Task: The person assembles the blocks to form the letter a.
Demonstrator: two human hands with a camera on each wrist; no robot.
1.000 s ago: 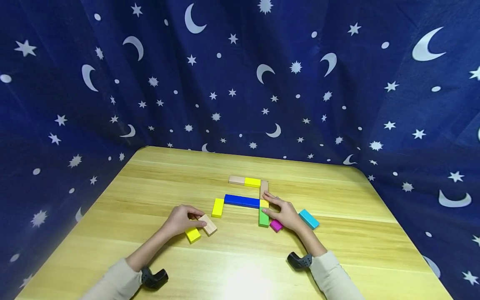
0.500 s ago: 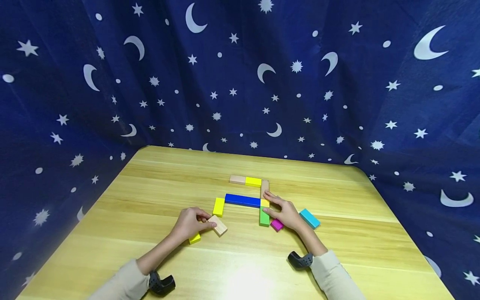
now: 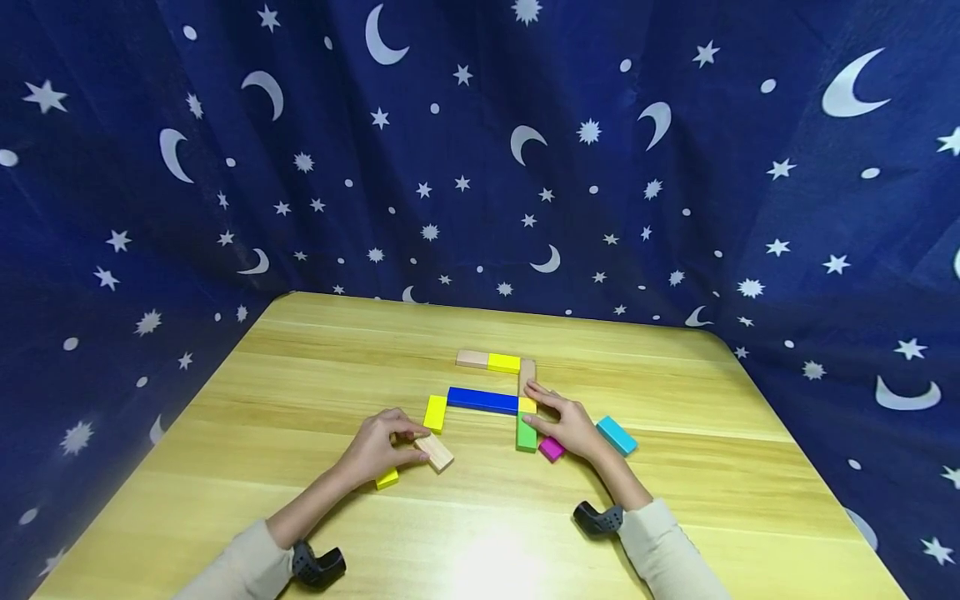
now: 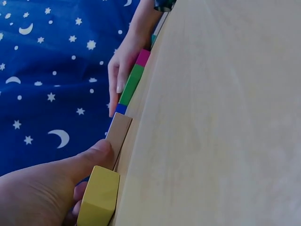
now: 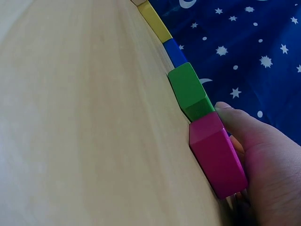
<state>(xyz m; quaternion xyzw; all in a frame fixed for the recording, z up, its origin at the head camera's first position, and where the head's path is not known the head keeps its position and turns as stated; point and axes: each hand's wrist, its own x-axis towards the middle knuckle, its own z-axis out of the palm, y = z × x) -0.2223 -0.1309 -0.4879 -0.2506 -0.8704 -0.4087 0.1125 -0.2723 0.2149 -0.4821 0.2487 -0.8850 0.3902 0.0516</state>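
Note:
In the head view my left hand (image 3: 378, 448) pinches a plain wooden block (image 3: 435, 452) between thumb and fingers, low over the table. Partly under that hand lies a yellow block (image 3: 387, 478); another yellow block (image 3: 435, 413) touches the left end of a long blue block (image 3: 483, 400). My right hand (image 3: 567, 425) rests with extended fingers on the blocks at the blue one's right end: the thumb at the green block (image 3: 527, 435), fingertips on an upright-running wooden block (image 3: 527, 375). A small orange block (image 3: 527, 405) shows between them. A magenta block (image 3: 552, 449) lies beside the right hand.
A cyan block (image 3: 617, 436) lies right of the right hand. Farther back, a pale wooden block (image 3: 472, 358) and a yellow block (image 3: 504, 362) form a row. A dark blue curtain (image 3: 480, 167) with moons and stars surrounds the wooden table (image 3: 337, 350).
My left hand has carried the plain wooden block a little to the right, covering more of the yellow block behind it; over the last half second it barely moves. My right hand stays put.

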